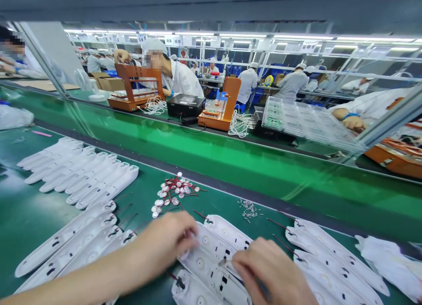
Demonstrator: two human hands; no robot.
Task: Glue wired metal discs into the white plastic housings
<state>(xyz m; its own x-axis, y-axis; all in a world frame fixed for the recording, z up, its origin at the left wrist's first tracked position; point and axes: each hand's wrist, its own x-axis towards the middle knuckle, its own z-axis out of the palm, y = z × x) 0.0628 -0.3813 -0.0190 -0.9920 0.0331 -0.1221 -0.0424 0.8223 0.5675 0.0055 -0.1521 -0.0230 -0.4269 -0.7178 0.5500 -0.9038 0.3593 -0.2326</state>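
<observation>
My left hand (174,237) is over the upper left end of a white plastic shell (207,256), slightly blurred, its fingers curled in a pinch. What lies between them, if anything, is hidden. My right hand (267,270) is closed round a slim tool with a metal tip (224,261), which points at the inside of the same shell near small black parts. The tool's kind cannot be made out. Another white shell (226,228) lies just behind, and a further shell (189,287) lies in front with a dark wired piece at its end.
Discs with red wires (178,190) and small screw-like pieces (249,209) lie behind my hands. White shells are stacked left (89,168), and wired shells lie lower left (66,239) and right (329,261). Beyond a green belt (198,151) stand orange fixtures (219,114) and co-workers.
</observation>
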